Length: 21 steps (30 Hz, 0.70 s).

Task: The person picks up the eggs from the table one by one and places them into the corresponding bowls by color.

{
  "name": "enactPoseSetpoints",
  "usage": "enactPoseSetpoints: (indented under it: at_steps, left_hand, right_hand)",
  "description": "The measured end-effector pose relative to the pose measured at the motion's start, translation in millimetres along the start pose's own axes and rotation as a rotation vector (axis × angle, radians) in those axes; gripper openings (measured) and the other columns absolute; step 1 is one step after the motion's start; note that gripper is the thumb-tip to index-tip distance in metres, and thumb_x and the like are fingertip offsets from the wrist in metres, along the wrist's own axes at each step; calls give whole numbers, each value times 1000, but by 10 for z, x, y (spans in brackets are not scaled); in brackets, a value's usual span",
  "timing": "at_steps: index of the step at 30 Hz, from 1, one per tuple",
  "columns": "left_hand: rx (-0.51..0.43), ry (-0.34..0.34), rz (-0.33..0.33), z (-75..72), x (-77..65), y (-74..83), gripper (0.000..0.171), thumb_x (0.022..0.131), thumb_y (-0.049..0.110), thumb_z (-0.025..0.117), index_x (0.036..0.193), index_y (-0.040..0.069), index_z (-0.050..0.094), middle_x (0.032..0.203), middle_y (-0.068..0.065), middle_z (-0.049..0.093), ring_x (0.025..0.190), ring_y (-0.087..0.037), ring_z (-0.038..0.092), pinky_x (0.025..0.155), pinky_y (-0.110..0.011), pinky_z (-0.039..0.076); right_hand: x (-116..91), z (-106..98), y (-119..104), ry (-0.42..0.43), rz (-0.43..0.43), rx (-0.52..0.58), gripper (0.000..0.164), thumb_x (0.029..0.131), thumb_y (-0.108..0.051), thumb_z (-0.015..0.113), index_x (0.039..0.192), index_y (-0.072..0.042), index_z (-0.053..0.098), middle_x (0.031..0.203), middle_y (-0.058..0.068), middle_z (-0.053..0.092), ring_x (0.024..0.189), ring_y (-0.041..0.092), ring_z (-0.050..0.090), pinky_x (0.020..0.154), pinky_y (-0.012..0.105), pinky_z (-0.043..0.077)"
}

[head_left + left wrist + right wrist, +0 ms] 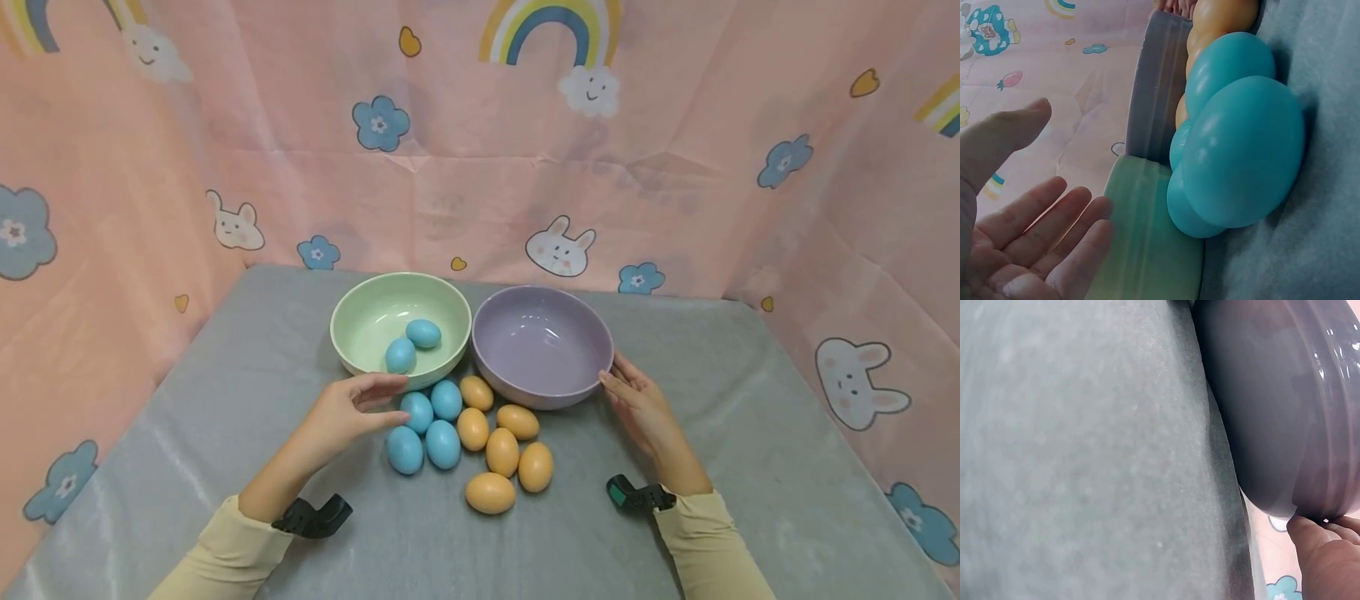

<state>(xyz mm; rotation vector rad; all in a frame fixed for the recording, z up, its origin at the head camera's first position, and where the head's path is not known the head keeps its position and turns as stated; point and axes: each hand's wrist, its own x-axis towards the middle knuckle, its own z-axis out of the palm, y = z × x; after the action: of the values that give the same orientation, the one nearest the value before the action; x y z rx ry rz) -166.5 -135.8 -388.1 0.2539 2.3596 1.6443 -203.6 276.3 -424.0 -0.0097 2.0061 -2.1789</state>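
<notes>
My left hand (356, 408) is held with thumb and fingers apart, nothing between them, beside the front of a light green bowl (352, 342). Two blue eggs (423, 333) lie inside that bowl. Several more blue eggs (405, 451) sit on the cloth in front of it, right by my left thumb; the left wrist view shows them (1241, 156) close up. A purple bowl (540, 333) stands against the green one, its inside bare. With extended fingers, my right hand (641, 408) touches its right side; in the right wrist view the fingertips (1300, 526) meet its outer wall.
Several orange eggs (491, 493) lie on the grey cloth-covered table (600, 550) in front of the purple bowl, beside the blue ones. A pink printed curtain (465, 108) rises behind and on both sides. Each wrist wears a black camera mount (313, 517).
</notes>
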Motion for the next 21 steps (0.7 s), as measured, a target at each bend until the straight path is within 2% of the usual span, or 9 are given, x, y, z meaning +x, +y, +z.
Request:
enactPoseSetpoints:
  at_steps: [7,12,21]
  left_hand:
    - [5,-47,50,23,-11,-64,57,82,25,82,131,5,63,138,-14,61,133,-35,54,107,-47,48]
    - [42,-78,57,12,9,-116,54,81,25,84,128,7,66,133,-12,65,131,-34,56,109,-47,46]
    - [133,-182,89,-85,-7,-123,46,85,24,80,124,5,67,128,-14,67,126,-35,59,107,-48,48]
  right_hand:
    - [8,1,0,-1,3,5,73,104,-12,50,158,1,2,168,11,-3,156,24,0,125,40,10]
    - [13,0,10,4,2,14,73,104,-12,51,158,1,3,168,11,-3,156,25,0,125,38,12]
    - [18,-6,23,5,-2,11,74,103,-12,52,157,2,4,168,13,-3,156,26,1,125,38,12]
